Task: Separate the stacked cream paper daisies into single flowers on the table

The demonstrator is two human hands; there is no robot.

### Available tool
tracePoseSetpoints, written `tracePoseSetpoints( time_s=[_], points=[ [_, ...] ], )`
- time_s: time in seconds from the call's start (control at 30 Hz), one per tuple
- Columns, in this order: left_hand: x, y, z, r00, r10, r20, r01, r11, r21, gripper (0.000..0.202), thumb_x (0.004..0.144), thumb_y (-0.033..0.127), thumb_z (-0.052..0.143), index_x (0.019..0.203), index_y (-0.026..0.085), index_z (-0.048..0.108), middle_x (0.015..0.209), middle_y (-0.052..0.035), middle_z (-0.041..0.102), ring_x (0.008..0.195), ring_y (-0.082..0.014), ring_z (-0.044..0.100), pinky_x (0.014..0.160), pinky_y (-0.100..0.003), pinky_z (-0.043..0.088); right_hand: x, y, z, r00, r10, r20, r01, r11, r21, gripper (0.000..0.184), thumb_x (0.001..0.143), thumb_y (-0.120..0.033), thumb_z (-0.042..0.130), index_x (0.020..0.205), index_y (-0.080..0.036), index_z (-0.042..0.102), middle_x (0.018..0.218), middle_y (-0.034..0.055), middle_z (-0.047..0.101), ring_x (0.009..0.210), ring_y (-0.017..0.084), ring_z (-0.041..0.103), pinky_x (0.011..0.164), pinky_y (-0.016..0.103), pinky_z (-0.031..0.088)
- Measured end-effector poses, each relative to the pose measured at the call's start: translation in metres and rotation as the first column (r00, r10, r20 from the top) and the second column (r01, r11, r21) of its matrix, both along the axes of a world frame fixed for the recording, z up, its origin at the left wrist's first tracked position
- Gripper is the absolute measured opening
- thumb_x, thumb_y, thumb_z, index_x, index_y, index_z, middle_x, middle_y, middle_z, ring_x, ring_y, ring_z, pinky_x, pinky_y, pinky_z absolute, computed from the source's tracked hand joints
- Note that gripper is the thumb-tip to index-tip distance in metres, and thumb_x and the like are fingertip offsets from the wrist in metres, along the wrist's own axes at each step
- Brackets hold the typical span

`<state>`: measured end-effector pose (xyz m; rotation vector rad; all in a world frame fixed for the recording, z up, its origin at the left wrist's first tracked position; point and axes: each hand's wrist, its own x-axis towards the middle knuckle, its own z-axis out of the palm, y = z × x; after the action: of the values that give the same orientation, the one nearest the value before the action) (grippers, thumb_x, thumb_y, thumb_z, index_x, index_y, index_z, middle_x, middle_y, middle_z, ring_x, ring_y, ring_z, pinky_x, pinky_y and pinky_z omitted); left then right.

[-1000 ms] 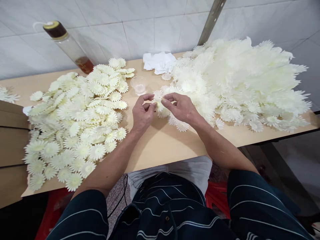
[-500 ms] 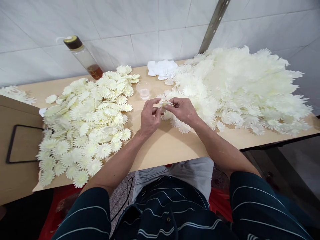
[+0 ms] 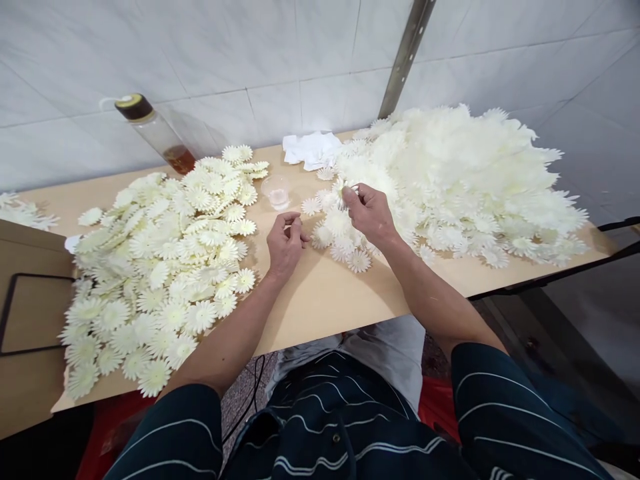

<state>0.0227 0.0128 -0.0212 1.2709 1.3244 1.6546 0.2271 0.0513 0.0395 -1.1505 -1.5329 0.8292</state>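
My right hand (image 3: 370, 213) is at the near left edge of the right heap of cream artificial flowers (image 3: 465, 173). Its thumb and index finger pinch a cream flower (image 3: 341, 189), partly hidden by the fingers. My left hand (image 3: 285, 245) hovers over the bare board between the heaps, its fingers curled and the thumb close to them; whatever it may hold is hidden. Close behind it stands a small clear plastic cup (image 3: 277, 193). To the left spreads another heap of daisy-like cream flowers (image 3: 165, 273).
A bottle with brown liquid (image 3: 157, 137) leans at the back left. White crumpled tissue (image 3: 311, 150) lies near the tiled wall. A cardboard box (image 3: 35, 327) borders the left side, and a metal strip (image 3: 407, 57) runs up the wall. The wooden tabletop (image 3: 320, 303) ends before my lap.
My hands have parted from the flower they both held. The right hand has gone toward the right heap, the left has drawn back slightly, and the camera view has shifted.
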Motion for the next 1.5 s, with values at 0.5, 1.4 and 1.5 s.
tracePoseSetpoints(
  time_s=[0.5, 1.4, 1.5],
  points=[
    [0.005, -0.003, 0.002, 1.000, -0.003, 0.007, 0.003, 1.000, -0.011, 0.028, 0.099, 0.049, 0.079, 0.103, 0.022, 0.073, 0.083, 0.0031, 0.070, 0.051, -0.0061, 0.065, 0.046, -0.019, 0.047, 0.009, -0.003, 0.004, 0.994, -0.098, 0.043, 0.094, 0.992, 0.087, 0.081, 0.089, -0.107, 0.049, 0.073, -0.029, 0.038, 0.068, -0.0003, 0.041, 0.066, 0.018, 0.040, 0.057, 0.035, 0.034],
    [0.007, -0.014, 0.018, 0.890, -0.380, 0.253, 0.413, 0.906, -0.093, 0.070, 0.083, 0.092, 0.078, 0.082, 0.024, 0.064, 0.062, 0.0012, 0.066, 0.052, -0.0148, 0.065, 0.048, -0.027, 0.053, -0.015, -0.024, 0.013, 0.970, 0.164, 0.181, -0.156, 0.986, -0.057, 0.087, 0.070, -0.099, 0.083, 0.056, -0.024, 0.040, 0.057, -0.0041, 0.030, 0.064, 0.013, 0.029, 0.059, 0.033, 0.023],
    [0.006, -0.012, 0.019, 0.898, -0.367, 0.243, 0.401, 0.909, -0.108, 0.068, 0.077, 0.087, 0.087, 0.078, 0.023, 0.063, 0.061, 0.0024, 0.064, 0.051, -0.0137, 0.064, 0.045, -0.026, 0.050, -0.014, -0.023, 0.010, 0.966, 0.154, 0.209, -0.145, 0.988, -0.056, 0.092, 0.068, -0.103, 0.079, 0.054, -0.023, 0.035, 0.058, -0.0031, 0.029, 0.065, 0.013, 0.028, 0.059, 0.034, 0.019]
  ],
)
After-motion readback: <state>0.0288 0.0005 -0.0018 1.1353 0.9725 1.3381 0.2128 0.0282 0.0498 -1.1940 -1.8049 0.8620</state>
